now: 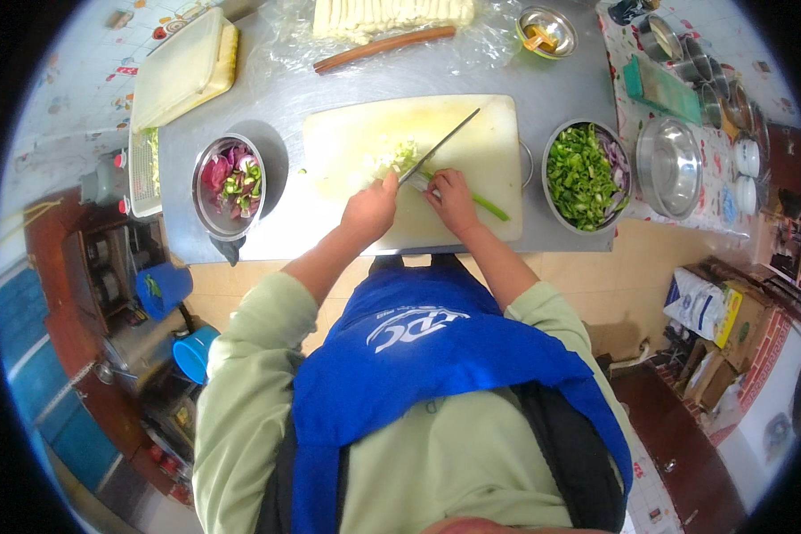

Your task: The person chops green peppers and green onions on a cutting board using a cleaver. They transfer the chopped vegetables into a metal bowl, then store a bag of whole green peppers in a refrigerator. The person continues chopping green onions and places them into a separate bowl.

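My left hand (372, 208) grips the handle end of a knife (448, 139), whose dark blade slants up and to the right over a pale plastic cutting board (344, 137). Right beside the blade, the fingers of my right hand (451, 199) press on a green onion stalk (490, 207). Its green end sticks out toward the lower right of the board. A small heap of chopped pale green pieces (400, 153) lies just left of the blade. The knife's handle is mostly hidden inside my left hand.
A steel bowl with onion and green trimmings (198, 200) stands left; a bowl of sliced greens and red onion (584, 177) stands right. Dough strips (394, 17) and a wooden rolling pin (384, 49) lie behind, near a small bowl (561, 27). Lidded plastic containers (177, 73) occupy the far left.
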Available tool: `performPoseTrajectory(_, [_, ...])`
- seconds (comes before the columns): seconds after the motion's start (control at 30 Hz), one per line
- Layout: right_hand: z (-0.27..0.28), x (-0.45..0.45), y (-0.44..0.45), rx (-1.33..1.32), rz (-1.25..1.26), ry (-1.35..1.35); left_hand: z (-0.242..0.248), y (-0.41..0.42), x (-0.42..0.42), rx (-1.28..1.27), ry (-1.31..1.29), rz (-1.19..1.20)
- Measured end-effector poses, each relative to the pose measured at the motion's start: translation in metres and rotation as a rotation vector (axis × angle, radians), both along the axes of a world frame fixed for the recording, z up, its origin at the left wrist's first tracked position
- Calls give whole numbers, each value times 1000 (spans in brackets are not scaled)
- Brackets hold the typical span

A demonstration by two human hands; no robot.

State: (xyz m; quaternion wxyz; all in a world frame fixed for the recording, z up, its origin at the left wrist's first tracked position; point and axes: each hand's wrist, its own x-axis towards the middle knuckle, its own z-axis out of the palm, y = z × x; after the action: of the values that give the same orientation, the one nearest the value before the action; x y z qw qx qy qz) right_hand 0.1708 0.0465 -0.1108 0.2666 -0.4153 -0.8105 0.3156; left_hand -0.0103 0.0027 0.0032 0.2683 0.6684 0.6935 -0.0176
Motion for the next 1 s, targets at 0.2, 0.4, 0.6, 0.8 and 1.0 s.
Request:
performPoseTrajectory(0.2, [-6, 0, 1, 30, 11, 33, -8, 4, -1, 109, 26, -26])
performPoseTrajectory(0.4, [-9, 3, 2, 56, 39, 42, -7, 3, 5, 117, -11, 9])
performPoseTrajectory(0.6, [-14, 3, 2, 85, 39, 18, -6, 1, 12, 35, 33, -40])
performPoseTrajectory(0.8, [-13, 6, 1, 59, 76, 29, -13, -2, 17, 157, -3, 19])
performPoseTrajectory(1.0, [-11, 4, 4, 102, 68, 26, -26, -13, 26, 34, -68, 38])
